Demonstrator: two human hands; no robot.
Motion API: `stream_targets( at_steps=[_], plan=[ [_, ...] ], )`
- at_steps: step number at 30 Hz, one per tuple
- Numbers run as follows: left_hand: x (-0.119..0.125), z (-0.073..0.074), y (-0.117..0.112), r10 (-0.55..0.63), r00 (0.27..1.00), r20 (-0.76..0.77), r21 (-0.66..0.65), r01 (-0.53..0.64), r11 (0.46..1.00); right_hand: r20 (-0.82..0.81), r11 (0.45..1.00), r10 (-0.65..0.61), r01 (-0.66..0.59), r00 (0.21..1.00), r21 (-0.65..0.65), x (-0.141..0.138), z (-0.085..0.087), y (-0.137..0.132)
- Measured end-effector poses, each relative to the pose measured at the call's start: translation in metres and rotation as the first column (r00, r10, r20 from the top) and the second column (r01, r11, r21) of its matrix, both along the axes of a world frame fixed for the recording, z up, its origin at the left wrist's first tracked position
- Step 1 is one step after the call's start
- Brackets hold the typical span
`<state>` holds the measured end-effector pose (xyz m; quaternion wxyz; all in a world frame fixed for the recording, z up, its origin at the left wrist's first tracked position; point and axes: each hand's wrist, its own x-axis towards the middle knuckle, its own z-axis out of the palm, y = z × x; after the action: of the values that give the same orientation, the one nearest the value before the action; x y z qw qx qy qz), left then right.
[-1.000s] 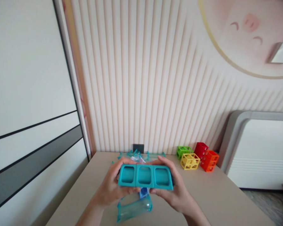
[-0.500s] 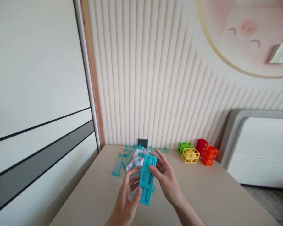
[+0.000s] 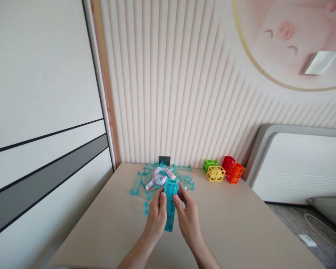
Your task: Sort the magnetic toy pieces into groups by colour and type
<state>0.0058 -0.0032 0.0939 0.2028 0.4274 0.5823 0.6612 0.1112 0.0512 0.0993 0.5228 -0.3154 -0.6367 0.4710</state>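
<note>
A long teal plastic block frame [image 3: 170, 211] with windows along its face is held upright between both hands, above the table. My left hand [image 3: 156, 212] grips its left side, thumb laid along the edge. My right hand [image 3: 188, 213] grips the right side, its thumb on the front face and the other fingers mostly hidden behind. Just beyond lies a heap of clear teal plastic pieces [image 3: 136, 184], with several pale lilac strips [image 3: 151, 184] among them.
Toward the back right of the beige table [image 3: 226, 220] stand open-sided cubes: green [image 3: 211, 164], yellow [image 3: 215, 174], red [image 3: 228, 164] and orange [image 3: 235, 173]. A black socket [image 3: 164, 160] is on the ribbed wall behind. A white cabinet [image 3: 44, 93] rises at the left.
The teal block has turned more upright and come slightly lower. My right hand has closed onto its side, and my left hand has moved up along it. The camera view has shifted a little.
</note>
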Motion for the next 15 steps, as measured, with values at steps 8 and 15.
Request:
stream_targets(
  at_steps=[8,15],
  plan=[
    [-0.002,0.001,-0.006,-0.052,0.997,-0.055,0.004,0.052,0.999,-0.004,0.998,-0.017,0.017,1.0,0.057,-0.005,-0.002,-0.01],
    [-0.003,0.003,-0.011,-0.043,0.995,-0.09,0.021,0.045,0.999,0.007,0.996,0.034,-0.034,0.999,0.086,-0.002,0.005,-0.013]
  ],
)
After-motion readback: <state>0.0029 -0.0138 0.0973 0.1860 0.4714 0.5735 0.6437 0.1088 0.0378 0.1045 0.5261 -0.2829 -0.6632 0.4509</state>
